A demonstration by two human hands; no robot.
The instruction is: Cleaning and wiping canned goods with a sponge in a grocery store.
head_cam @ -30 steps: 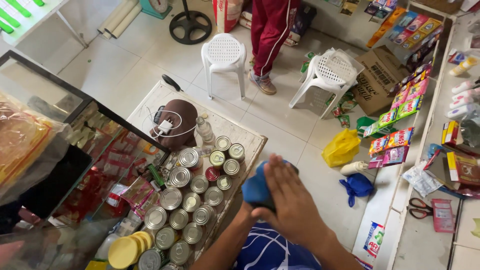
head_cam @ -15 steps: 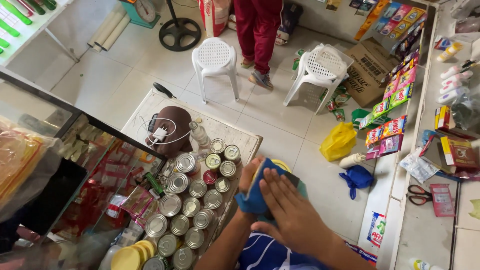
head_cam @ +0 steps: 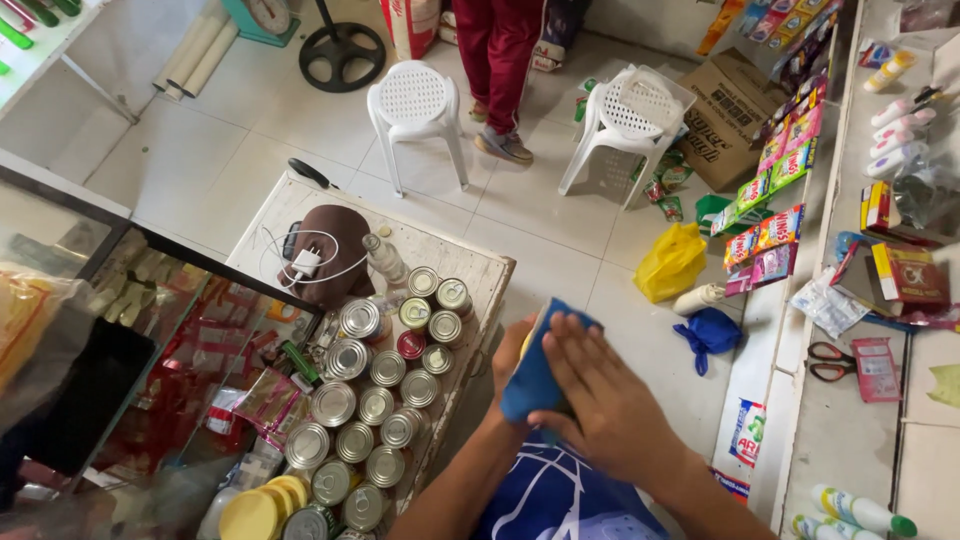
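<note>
Beside the wooden table's (head_cam: pixel 470 262) right edge, right hand (head_cam: pixel 600 400) presses a blue cloth (head_cam: pixel 535 375) around something the left hand (head_cam: pixel 508 358) grips; wiping underway, tins (head_cam: pixel 380 370) waiting.

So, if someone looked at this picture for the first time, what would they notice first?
Probably the blue cloth at the bottom centre, pressed between the left hand and the right hand. Next come the rows of silver tin cans crowded on the worn white table to the left, behind a glass display case. Further back, two white plastic stools stand on the tiled floor.
</note>
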